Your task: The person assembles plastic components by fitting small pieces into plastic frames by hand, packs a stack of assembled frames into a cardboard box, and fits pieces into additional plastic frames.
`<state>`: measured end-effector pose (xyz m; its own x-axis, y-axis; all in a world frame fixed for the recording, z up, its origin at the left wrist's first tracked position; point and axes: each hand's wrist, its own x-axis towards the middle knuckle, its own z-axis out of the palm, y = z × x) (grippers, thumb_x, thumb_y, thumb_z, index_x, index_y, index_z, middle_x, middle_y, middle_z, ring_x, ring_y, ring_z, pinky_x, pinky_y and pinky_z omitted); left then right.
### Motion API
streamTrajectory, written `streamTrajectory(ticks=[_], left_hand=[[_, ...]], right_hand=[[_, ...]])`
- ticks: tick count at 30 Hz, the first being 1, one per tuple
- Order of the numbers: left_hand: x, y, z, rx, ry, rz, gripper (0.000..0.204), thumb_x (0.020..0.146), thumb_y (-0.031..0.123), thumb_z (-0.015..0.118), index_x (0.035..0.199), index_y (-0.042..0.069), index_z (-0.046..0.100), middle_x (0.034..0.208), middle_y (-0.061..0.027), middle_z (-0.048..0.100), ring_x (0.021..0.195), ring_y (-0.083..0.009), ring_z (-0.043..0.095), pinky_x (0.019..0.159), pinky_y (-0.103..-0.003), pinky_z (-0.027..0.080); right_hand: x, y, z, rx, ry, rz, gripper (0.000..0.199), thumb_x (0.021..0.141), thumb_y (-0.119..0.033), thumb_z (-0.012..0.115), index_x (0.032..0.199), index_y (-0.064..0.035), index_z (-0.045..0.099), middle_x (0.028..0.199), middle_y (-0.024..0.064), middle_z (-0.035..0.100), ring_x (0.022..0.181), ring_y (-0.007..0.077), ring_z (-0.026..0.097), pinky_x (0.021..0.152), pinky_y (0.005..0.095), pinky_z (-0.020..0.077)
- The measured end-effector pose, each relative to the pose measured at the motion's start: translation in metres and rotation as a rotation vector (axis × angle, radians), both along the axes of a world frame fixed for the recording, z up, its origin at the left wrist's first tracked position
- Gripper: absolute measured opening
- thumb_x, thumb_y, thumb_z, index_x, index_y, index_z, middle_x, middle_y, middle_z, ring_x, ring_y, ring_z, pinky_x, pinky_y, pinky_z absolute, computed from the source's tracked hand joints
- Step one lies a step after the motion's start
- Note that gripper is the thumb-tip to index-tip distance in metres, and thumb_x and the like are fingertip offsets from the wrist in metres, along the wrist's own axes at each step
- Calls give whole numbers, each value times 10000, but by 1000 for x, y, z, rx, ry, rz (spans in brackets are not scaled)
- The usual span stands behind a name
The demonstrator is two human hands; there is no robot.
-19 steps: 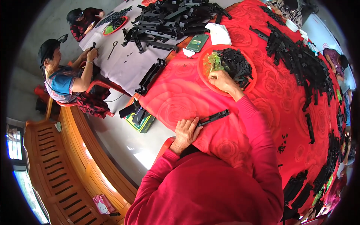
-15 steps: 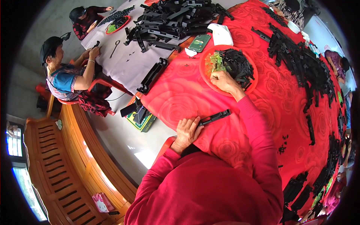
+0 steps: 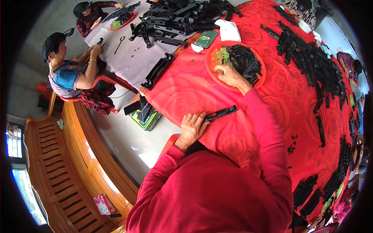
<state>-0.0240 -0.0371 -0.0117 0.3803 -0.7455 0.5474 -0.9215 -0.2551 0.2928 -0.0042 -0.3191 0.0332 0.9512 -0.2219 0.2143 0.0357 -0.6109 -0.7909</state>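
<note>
The left hand (image 3: 192,128) is laid flat, fingers spread and its grip apart, on the near end of a long black plastic strip (image 3: 220,113), which is pressed onto the red rose-patterned surface (image 3: 182,97) close to its near edge. The right hand (image 3: 230,76) is reached forward into a round red tray (image 3: 210,58), fingers curled together over small parts at the tray's near rim; whether a part is pinched in that grip cannot be told. The tray is seen to hold a heap of small black pieces (image 3: 244,62) on its right and a cluster of green pieces (image 3: 222,55) on its left. Just beyond the tray a green phone (image 3: 206,39) and a folded white cloth (image 3: 229,30) are noted. Stacks of black strips (image 3: 311,62) are spread along the far and right sides of the surface. At an adjoining white-covered table, a seated person (image 3: 66,73) is observed handling small parts.
</note>
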Motion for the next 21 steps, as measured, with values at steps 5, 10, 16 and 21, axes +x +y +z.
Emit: streamTrajectory(ticks=[5, 10, 16, 21], left_hand=[[1, -2, 1, -2, 6, -9, 416, 765, 247, 688, 1110, 41, 582, 968, -106, 597, 810, -273, 538, 705, -383, 436], [1, 0, -1, 28, 10, 3, 406, 780, 270, 672, 1101, 36, 584, 986, -105, 598, 831, -270, 539, 711, -379, 432], [-1, 0, 2, 33, 2, -5, 405, 781, 266, 670, 1103, 37, 583, 985, -105, 601, 835, -269, 541, 717, -378, 431], [-3, 3, -1, 27, -10, 1, 413, 781, 271, 669, 1110, 38, 581, 988, -106, 599, 830, -268, 540, 705, -378, 428]], right_hand=[[-3, -6, -2, -19, 94, 4, 102, 739, -48, 579, 733, 27, 511, 623, 154, 517, 593, 206, 521, 583, 379, 418], [-2, -6, 9, -85, 161, 41, 102, 750, -58, 591, 769, 32, 547, 614, 90, 505, 607, 127, 481, 580, 323, 421], [-3, -8, 7, -36, 106, 55, 125, 736, -53, 587, 732, 36, 500, 587, 93, 466, 589, 134, 453, 563, 336, 406], [-2, -7, 13, -203, 203, 136, 86, 715, -68, 595, 729, 4, 551, 590, 137, 513, 562, 219, 512, 567, 379, 424]])
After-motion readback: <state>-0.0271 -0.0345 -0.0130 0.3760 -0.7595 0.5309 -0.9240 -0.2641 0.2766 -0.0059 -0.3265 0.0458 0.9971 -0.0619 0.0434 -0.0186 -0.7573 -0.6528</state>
